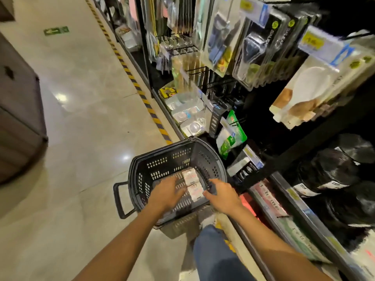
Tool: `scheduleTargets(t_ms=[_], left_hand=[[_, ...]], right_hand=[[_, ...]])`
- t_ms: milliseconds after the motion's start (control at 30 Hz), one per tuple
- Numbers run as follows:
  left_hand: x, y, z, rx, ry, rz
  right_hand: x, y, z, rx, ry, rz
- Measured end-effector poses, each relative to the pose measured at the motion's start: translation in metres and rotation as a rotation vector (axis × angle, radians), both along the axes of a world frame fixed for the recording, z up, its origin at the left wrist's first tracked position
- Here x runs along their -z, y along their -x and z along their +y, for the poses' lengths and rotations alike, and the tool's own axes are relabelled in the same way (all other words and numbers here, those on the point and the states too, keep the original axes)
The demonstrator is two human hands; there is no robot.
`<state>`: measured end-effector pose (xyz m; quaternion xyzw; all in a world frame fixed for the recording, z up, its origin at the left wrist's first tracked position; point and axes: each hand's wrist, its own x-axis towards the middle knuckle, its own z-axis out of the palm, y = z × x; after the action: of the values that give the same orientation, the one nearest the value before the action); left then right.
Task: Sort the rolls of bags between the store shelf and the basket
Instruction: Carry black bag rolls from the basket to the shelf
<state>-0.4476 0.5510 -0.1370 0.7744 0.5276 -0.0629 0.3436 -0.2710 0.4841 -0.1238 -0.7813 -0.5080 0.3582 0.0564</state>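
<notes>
Two bare forearms reach down from the near edge, a jeans-clad leg (215,258) between them. Left hand (165,194): fingers spread loosely, blurred, over the basket floor just left of the rolls, holding nothing visible. Right hand (222,196): fingers curled partway at the right end of the nearer roll of bags (195,190); contact cannot be told. A second roll (189,175) lies just beyond, end to end. Both sit in the black basket (162,159) on the pale floor (91,118), beside the store shelf (284,199). Black rolls (324,171) fill that shelf at right.
</notes>
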Motion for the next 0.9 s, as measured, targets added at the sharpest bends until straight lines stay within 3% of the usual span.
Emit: scheduleTargets(t_ms=[300,467,767,900], left_hand=[[0.084,-0.062,0.07,-0.249,0.22,0.102],[0.162,-0.08,0.104,-0.265,0.288,0.159],[0.368,-0.101,0.145,-0.195,0.286,0.247],[0.453,-0.113,0.156,-0.175,0.315,0.242]], right_hand=[[0.09,-0.064,0.095,-0.228,0.222,0.009],[0.166,-0.081,0.138,-0.368,0.321,-0.038],[0.387,-0.095,0.165,-0.311,0.503,-0.09],[0.477,-0.097,0.165,-0.149,0.503,-0.039]])
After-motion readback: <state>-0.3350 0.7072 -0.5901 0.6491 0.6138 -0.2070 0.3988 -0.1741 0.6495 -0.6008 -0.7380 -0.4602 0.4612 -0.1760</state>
